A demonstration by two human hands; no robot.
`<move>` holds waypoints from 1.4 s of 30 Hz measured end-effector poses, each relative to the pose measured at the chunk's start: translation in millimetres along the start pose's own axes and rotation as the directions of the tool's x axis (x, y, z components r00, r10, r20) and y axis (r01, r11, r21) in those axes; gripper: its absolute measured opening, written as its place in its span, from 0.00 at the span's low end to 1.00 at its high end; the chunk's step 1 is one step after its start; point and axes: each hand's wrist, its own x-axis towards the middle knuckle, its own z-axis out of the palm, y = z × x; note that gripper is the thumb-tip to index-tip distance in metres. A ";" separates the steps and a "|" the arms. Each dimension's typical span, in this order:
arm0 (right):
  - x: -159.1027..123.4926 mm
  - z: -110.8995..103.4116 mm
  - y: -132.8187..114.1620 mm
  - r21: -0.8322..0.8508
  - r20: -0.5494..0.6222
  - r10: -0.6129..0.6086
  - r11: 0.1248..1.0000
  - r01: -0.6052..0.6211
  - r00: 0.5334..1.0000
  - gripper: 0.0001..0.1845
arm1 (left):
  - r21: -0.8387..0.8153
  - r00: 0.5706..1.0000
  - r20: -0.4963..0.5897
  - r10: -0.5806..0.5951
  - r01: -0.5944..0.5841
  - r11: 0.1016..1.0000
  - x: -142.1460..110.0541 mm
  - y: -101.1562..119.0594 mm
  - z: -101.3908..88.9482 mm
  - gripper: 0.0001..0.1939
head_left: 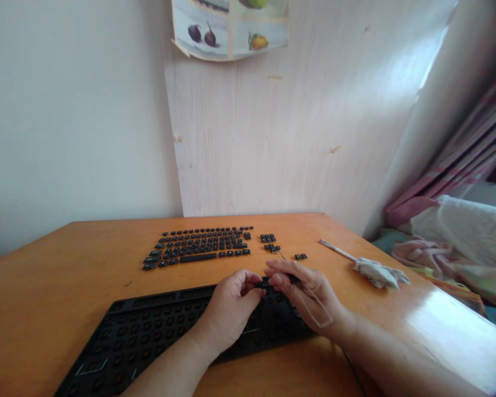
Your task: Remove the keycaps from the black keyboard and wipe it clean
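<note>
A black keyboard, mostly stripped of its keycaps, lies at an angle on the table below my hands. Over its upper right part, the thumb and fingers of my left hand pinch a small dark piece that looks like a keycap. My right hand is right beside it, fingers bent forward and close together, with a wire keycap puller held in it. The puller's thin loop sticks out across the back of the thumb, while its grip is mostly hidden by the fingers.
Loose black keycaps are laid out in keyboard order behind the keyboard, with small groups to their right. A brush with a white handle and a pale cloth lie on the right of the wooden table. A cable runs toward the front edge.
</note>
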 end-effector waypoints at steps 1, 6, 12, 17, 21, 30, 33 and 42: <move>0.9 -0.7 2.3 -0.048 0.000 -0.022 0.999 0.022 1.000 0.11 | -0.002 1.000 0.005 0.000 0.000 1.000 0.2 0.1 -0.2 0.10; 5.9 -7.2 4.0 -0.302 0.170 -0.134 0.936 0.181 0.976 0.07 | -0.018 1.000 0.019 0.006 -0.006 1.000 0.4 1.5 -0.7 0.11; 5.2 -7.8 -1.6 -0.431 0.291 -0.133 0.866 0.254 0.947 0.11 | 0.017 1.000 0.011 0.025 -0.025 1.000 -0.5 1.3 -0.6 0.12; 5.8 -7.8 -0.3 -0.482 0.313 -0.154 0.825 0.296 0.937 0.10 | 0.085 1.000 -0.015 0.021 -0.020 0.996 -1.1 -1.4 0.6 0.16; 6.6 -8.7 -1.6 -0.500 0.328 -0.139 0.814 0.297 0.934 0.09 | 0.139 0.999 -0.029 0.030 -0.026 0.990 -2.5 -0.2 3.1 0.16; 10.8 -16.9 7.8 -0.482 0.261 -0.098 0.849 0.218 0.960 0.09 | 0.164 0.998 -0.048 0.049 -0.040 0.986 -4.4 0.7 5.1 0.20; 19.6 -37.4 24.2 -0.512 0.083 -0.047 0.855 0.083 0.995 0.08 | 0.154 0.998 -0.042 0.051 -0.044 0.987 -4.1 -0.3 5.2 0.20; 29.3 -113.1 113.2 -0.564 -0.176 0.241 0.770 -0.299 0.954 0.15 | 0.201 0.998 -0.021 0.067 -0.062 0.978 -4.1 -1.9 2.1 0.20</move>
